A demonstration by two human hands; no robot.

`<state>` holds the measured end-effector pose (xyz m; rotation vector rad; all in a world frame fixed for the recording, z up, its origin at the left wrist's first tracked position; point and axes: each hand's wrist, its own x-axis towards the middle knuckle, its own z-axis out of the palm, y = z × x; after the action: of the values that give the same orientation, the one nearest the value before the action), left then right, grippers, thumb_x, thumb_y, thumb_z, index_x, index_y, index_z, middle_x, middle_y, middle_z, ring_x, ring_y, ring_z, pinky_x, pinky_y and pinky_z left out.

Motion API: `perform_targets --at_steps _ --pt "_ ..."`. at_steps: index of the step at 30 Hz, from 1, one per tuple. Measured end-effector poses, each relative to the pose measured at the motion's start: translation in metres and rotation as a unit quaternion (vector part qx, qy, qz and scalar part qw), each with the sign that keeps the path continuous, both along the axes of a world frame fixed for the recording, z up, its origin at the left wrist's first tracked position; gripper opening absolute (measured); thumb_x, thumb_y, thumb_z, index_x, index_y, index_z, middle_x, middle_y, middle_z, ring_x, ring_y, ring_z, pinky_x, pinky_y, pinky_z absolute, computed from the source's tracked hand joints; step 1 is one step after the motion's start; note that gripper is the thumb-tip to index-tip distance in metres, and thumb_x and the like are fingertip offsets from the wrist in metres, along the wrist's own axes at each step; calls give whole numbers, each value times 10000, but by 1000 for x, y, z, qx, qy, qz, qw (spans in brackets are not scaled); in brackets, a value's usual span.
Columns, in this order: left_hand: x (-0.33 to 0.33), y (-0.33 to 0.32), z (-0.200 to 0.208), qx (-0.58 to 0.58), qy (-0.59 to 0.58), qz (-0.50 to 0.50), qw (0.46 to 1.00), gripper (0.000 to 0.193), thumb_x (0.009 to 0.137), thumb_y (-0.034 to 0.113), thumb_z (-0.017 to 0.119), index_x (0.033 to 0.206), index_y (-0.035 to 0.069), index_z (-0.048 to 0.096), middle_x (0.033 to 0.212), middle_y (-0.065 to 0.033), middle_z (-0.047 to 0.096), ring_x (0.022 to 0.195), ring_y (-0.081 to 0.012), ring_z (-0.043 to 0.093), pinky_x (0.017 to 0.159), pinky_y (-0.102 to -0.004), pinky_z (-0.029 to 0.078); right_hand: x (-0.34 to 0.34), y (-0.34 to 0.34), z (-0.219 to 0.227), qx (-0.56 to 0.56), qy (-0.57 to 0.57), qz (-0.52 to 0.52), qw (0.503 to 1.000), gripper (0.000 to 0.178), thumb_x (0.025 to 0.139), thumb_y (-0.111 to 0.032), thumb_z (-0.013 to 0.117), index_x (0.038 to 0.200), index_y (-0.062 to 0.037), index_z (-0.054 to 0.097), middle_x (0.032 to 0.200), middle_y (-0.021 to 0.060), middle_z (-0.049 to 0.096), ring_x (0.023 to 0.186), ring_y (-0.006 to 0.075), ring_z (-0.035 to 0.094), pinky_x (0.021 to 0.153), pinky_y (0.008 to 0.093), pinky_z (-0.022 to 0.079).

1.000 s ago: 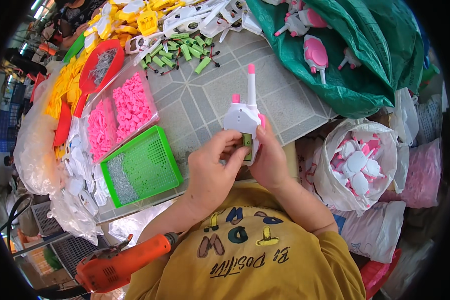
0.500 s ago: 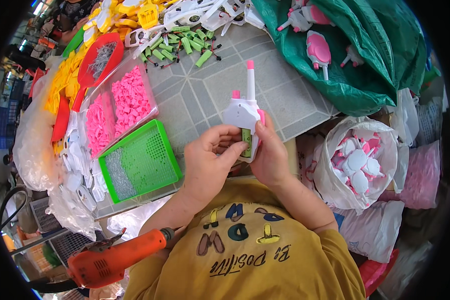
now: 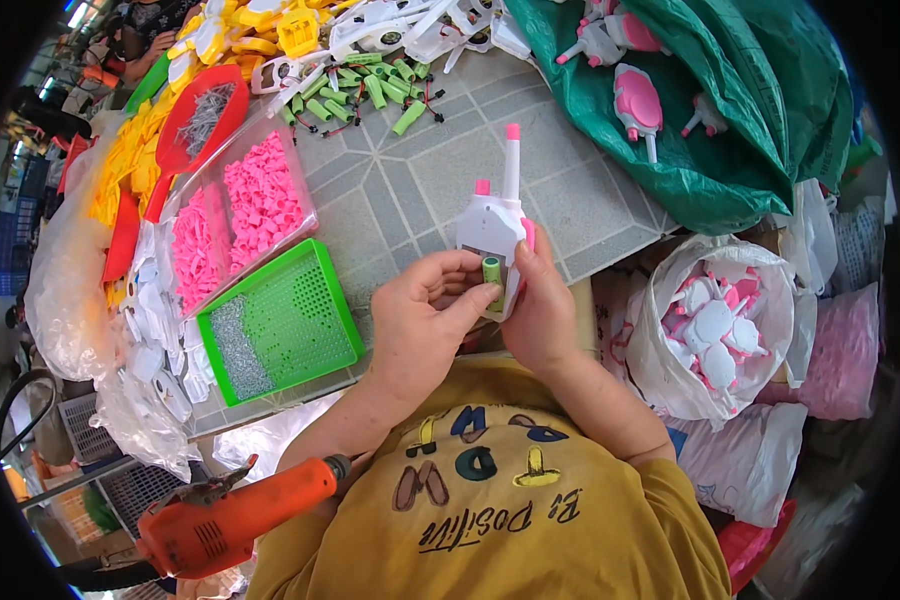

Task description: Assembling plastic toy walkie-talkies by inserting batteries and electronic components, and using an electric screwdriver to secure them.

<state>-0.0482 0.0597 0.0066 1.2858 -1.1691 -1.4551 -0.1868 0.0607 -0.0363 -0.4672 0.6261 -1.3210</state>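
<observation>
Gripped in my right hand (image 3: 543, 305) is a white and pink toy walkie-talkie (image 3: 488, 222), its antenna pointing away from me and its back facing up. My left hand (image 3: 415, 308) pinches a green cylindrical battery (image 3: 492, 274) between thumb and fingers over the toy's lower half. The battery's far end stands tilted up out of the battery compartment, while its near end is partly behind my thumb. Whether that near end still touches the compartment I cannot tell.
On the tiled table (image 3: 400, 190) lie a green tray (image 3: 348, 345) of screws, a clear box (image 3: 308, 195) of pink parts, a red scoop (image 3: 232, 120) and several green batteries (image 3: 375, 92). A green bag (image 3: 710, 180) and white sack (image 3: 660, 375) hold toys. An orange power screwdriver (image 3: 240, 515) hangs lower left.
The battery's far end has risen out of the compartment, where it lay flatter before. The walkie-talkie has shifted slightly right and nearer to me.
</observation>
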Motion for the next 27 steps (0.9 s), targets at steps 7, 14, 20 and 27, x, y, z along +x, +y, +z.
perform_targets --at_steps 7,14,20,27 --pt "0 -3 1 4 -63 -9 998 156 902 27 751 1045 -31 730 918 -74 762 848 -97 705 750 -267 572 0 -1 2 -10 54 11 998 491 1054 -328 494 1443 -46 395 1340 86 522 1269 188 481 1115 360 333" --pt "1 -3 -2 -116 -195 -38 973 160 889 46 762 1034 -16 734 920 -130 757 812 -186 737 724 -302 569 -7 -2 -2 32 -28 56 998 551 1008 -224 518 1514 -66 368 1328 98 544 1237 209 515 1029 410 441" --pt "2 -6 -2 -308 -242 43 919 166 903 -5 717 1066 17 733 946 -116 739 739 -215 693 670 -328 541 -14 -11 8 63 -61 52 995 612 927 -43 589 1510 -88 411 1367 124 589 1242 258 602 1036 434 502" --pt "14 -6 -14 -183 -207 4 961 669 816 134 848 1374 31 494 1221 -108 552 1019 -184 527 812 -317 480 -18 -15 21 41 -64 74 994 646 921 -9 561 1533 -84 368 1384 144 584 1240 295 614 1067 444 502"
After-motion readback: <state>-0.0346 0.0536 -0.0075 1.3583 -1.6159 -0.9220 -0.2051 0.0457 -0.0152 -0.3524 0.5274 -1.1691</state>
